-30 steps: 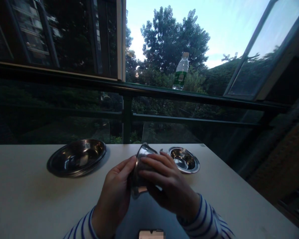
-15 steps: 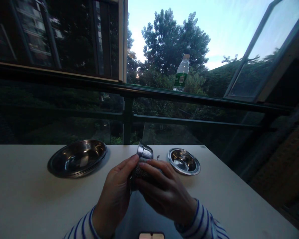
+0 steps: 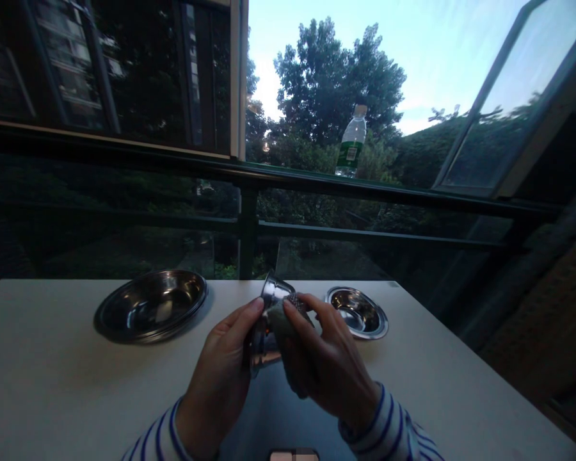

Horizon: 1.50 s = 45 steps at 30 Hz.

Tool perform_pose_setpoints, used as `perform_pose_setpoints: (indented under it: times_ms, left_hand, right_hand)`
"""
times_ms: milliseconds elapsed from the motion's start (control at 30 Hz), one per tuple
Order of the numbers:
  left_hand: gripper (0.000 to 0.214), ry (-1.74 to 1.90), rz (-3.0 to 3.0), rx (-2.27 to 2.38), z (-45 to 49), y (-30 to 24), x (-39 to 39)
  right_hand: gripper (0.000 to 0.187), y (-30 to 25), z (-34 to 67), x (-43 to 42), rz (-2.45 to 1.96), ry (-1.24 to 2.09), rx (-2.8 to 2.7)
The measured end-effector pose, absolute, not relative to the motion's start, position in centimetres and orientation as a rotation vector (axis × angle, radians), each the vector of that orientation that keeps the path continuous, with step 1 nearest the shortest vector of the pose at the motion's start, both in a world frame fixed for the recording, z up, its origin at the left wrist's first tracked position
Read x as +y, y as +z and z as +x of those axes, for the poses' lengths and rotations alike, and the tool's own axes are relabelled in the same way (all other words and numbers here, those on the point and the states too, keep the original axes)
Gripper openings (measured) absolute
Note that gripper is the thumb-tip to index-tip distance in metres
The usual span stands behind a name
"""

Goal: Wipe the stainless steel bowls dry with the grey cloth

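Observation:
Over the table's middle, a shiny metal bowl (image 3: 267,347) is tipped on its side, rim to the left and outer wall to the right. My left hand (image 3: 221,368) grips it by the rim, thumb on top. Bunched in my right hand (image 3: 329,358) is a grey-green cloth (image 3: 280,320) with a patterned patch, pressed against the bowl's outer wall. My right fingers are closed around the cloth and cover part of the bowl.
Stacked wide metal bowls (image 3: 153,307) stand on the white table (image 3: 52,384) at left. A smaller metal bowl (image 3: 358,312) sits at right. A green-labelled plastic bottle (image 3: 351,144) stands on the window railing (image 3: 388,190). A phone-like object (image 3: 294,455) shows at the bottom edge.
My right hand has drawn back and turned with the cloth, uncovering more of the bowl's side. My left hand keeps its hold on the rim.

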<state>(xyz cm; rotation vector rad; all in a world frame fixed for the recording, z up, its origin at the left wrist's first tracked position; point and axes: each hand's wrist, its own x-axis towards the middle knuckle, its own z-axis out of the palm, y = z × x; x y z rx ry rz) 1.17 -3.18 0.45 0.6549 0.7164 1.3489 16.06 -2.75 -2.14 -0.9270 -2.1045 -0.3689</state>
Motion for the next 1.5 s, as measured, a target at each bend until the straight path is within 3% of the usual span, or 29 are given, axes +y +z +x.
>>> perform_pose_setpoints:
  times_ms: [667,900,1067,1267,1500]
  left_hand:
    - [0.023,1.382,0.702,0.641,0.9,0.0,-3.2]
    - [0.017,1.381,0.752,0.716,1.2,-0.1,-3.4]
    - [0.015,1.384,0.698,0.706,1.2,-0.5,-3.4]
    - [0.020,1.375,0.791,0.747,1.4,-0.6,-3.7]
    - [0.020,1.350,0.811,0.723,1.8,-0.6,-3.8]
  right_hand:
    - [0.039,-2.6,15.9,-2.5,-0.630,-0.653,-2.158]
    - [0.039,-1.6,17.0,-2.3,-0.869,-0.357,-2.078]
    - [0.041,-1.7,16.6,-2.9,-0.712,-0.461,-2.228]
    - [0.038,-0.8,17.4,-2.4,-0.890,-0.269,-2.083]
    - [0.039,-0.6,17.4,-2.7,-0.786,-0.306,-2.200]
